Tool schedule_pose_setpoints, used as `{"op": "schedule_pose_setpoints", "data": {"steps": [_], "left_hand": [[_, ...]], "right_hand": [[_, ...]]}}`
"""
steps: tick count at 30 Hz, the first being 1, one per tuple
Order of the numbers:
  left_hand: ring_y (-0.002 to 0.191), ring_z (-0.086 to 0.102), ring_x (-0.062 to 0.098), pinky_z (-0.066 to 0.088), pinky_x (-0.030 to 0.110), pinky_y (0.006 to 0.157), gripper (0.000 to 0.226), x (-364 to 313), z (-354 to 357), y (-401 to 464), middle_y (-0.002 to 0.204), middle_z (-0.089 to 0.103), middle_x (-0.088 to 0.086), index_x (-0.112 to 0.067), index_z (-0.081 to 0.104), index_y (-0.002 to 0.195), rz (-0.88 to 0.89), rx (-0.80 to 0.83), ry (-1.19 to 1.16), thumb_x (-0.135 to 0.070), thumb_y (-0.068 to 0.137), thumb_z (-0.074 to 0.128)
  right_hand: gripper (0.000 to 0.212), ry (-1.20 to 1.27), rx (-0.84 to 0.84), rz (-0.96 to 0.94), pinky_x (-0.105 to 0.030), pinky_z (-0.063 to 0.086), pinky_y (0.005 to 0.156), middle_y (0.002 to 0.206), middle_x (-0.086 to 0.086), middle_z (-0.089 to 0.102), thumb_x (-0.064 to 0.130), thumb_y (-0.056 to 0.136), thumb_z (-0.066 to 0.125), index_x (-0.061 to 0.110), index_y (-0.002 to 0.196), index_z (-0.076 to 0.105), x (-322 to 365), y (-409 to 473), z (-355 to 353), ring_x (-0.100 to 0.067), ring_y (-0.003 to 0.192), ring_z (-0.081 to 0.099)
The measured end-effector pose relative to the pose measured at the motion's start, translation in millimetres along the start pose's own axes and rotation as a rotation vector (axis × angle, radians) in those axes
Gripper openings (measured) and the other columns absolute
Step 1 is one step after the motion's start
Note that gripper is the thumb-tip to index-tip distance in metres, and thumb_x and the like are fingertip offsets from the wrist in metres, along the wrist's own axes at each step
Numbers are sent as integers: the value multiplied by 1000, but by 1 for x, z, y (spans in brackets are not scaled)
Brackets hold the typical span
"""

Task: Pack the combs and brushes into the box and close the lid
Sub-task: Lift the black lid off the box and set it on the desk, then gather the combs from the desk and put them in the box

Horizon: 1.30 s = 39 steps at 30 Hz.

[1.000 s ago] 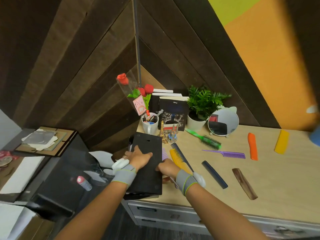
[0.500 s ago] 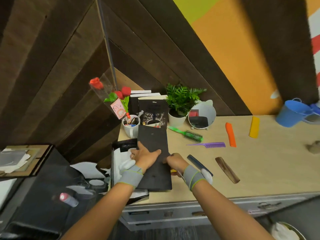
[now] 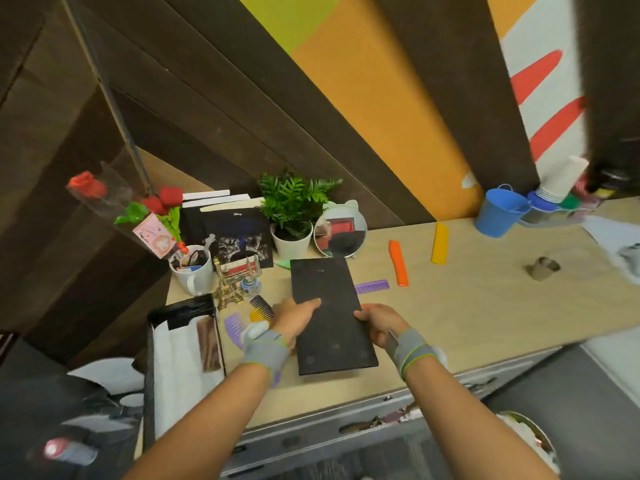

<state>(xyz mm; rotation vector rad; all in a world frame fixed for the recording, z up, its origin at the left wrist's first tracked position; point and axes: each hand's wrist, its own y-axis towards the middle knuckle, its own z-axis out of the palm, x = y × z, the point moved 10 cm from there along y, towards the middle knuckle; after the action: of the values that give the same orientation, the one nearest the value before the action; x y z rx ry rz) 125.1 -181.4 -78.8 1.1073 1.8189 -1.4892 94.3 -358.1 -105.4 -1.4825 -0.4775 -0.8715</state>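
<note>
Head view: left hand (image 3: 298, 318) and right hand (image 3: 375, 322) grip the black lid (image 3: 330, 317); next, set it aside, then gather combs into the open box (image 3: 183, 348).

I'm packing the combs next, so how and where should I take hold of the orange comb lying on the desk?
Grip the orange comb across its plain spine near the middle, coming from above. It lies flat and alone on the desk, long and narrow, so a pinch across its short width should lift it level.
</note>
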Motion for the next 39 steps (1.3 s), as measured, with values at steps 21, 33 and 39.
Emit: {"op": "schedule_pose_setpoints", "data": {"steps": [21, 33, 39], "left_hand": [[95, 55, 26, 47, 35, 95, 13, 22, 116, 42, 103, 59, 15, -7, 63, 80, -111, -48, 202, -14, 88, 56], [107, 58, 35, 50, 37, 92, 52, 40, 111, 48, 128, 42, 16, -1, 52, 117, -237, -209, 508, -25, 75, 71], [121, 49, 39, 45, 37, 96, 73, 52, 107, 46, 148, 25, 16, -3, 26, 141, -298, -230, 511, -26, 83, 64]], "right_hand": [[19, -127, -381, -51, -42, 51, 69, 85, -19, 56, -11, 86, 46, 2, 76, 54, 36, 72, -229, -28, 73, 55], [34, -220, -377, -53, -44, 50, 79, 87, -18, 54, -11, 85, 52, 10, 59, 45, 45, 107, -259, -25, 68, 53], [26, -474, -461, -55, -39, 46, 94, 115, -23, 62, 6, 77, 69, 10, 93, 49, 46, 105, -268, -36, 108, 59]]}}
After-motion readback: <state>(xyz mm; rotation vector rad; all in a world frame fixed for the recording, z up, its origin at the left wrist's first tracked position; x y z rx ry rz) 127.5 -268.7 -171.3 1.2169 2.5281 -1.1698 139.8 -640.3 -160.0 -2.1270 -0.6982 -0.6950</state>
